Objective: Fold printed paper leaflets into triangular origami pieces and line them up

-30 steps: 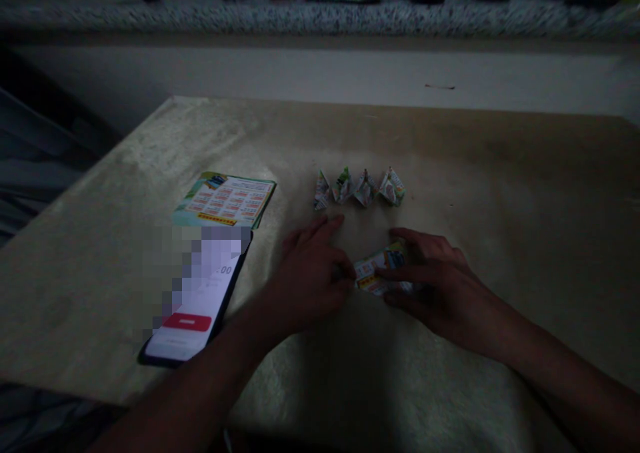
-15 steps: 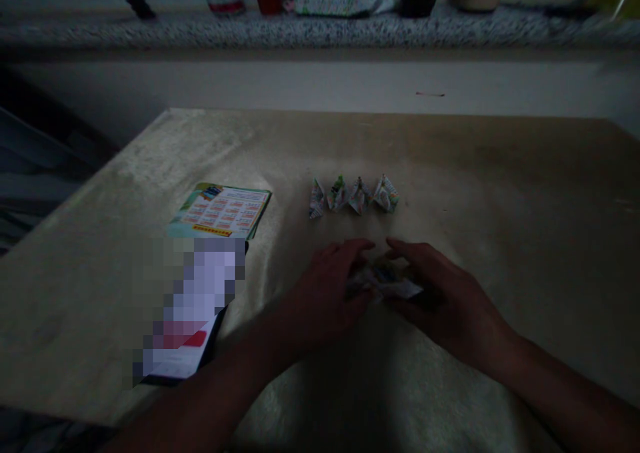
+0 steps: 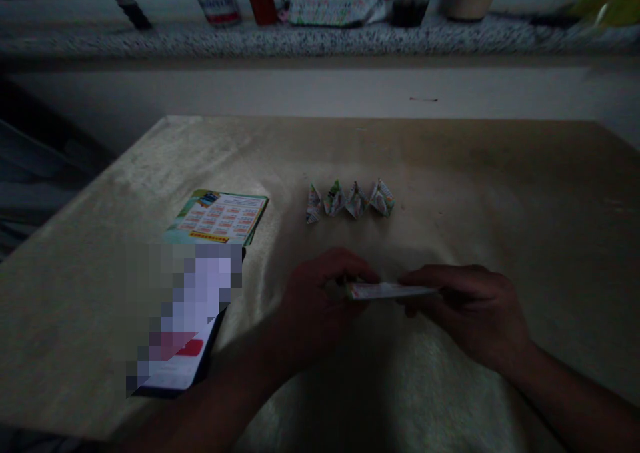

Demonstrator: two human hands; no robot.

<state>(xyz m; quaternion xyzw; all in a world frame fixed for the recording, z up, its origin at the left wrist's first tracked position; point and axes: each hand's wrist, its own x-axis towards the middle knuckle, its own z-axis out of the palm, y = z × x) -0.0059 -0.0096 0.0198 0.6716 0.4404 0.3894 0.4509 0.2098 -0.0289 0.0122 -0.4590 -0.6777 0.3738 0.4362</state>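
One broad table (image 3: pixel 475 173) in pale cloth carries everything I am working with, and beyond its far edge a speckled ledge (image 3: pixel 320 40) holds bottles and a packet whose labels are too dim and blurred for me to read. Toward the near left corner lies a phone (image 3: pixel 185 320). Its screen is lit but obscured, so I can make out only a red bar low down. Just beyond the phone, touching its far end, is a leaflet (image 3: pixel 217 218) printed with a green border and rows of small boxes, and the writing is too small to read. My left hand (image 3: pixel 310 306) and right hand (image 3: pixel 475 310) sit near the middle of the near edge, facing each other. Between them is the paper strip (image 3: pixel 387 290), a flattened folded piece seen almost edge-on, with its long axis running left to right, roughly parallel to that near edge. My left grip is closed narrow on its left end, thumb over fingers, and my right grip pinches the right end the same way, so each hand has an end and neither is nearer. I cannot tell whether the strip rests on the cloth or hangs just above it. Its print shows red and pale patches but no legible words. Beyond my hands, toward the table's middle and well apart from the strip, four small folded shapes (image 3: pixel 350 201) stand in a tight row, side by side.
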